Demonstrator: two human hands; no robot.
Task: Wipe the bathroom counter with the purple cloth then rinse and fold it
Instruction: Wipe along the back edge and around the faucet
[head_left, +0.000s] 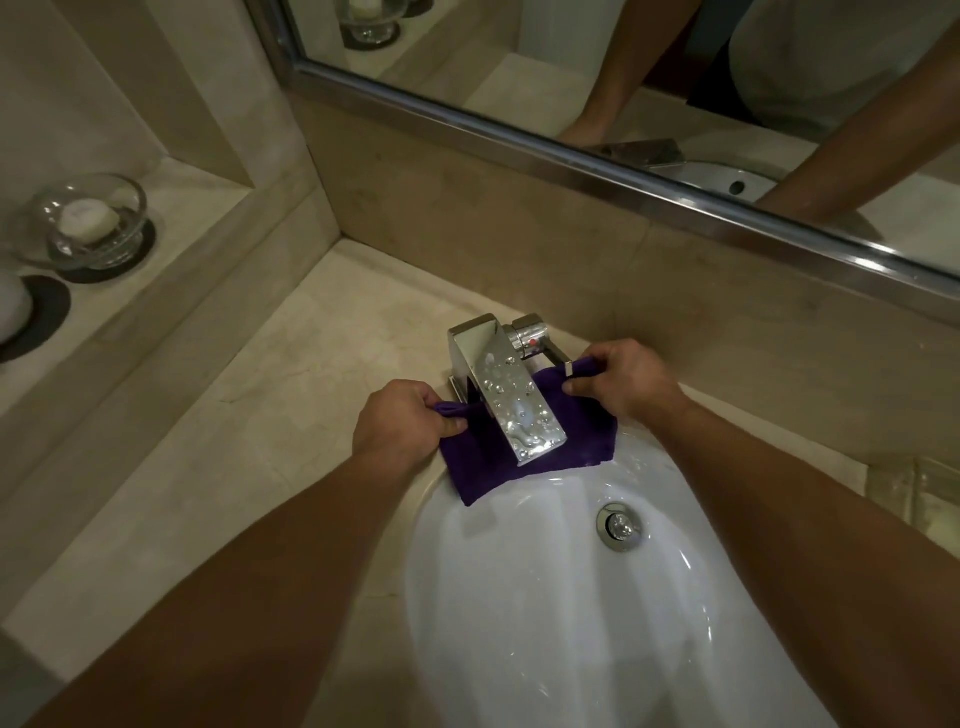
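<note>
Sink (519, 623) basin, white and wet, nearest the lens; drain (620, 526) right of its centre. Both forearms reach over it to the back rim. Purple cloth (483, 467) is stretched beneath the tap (511, 400) spout at the basin's back edge, its lower corner hanging into the basin. Left hand (400, 421): fingers curled, pinching the bunched left end. Right hand (623, 382): thumb and fingers pinching the right end, beside the tap lever. Water drops on the spout. Glass soap dish (96, 223) sits on the ledge beyond the counter (291, 415), far left.

Purple cloth (524, 462) — spread under the spout — hangs into the basin.
</note>
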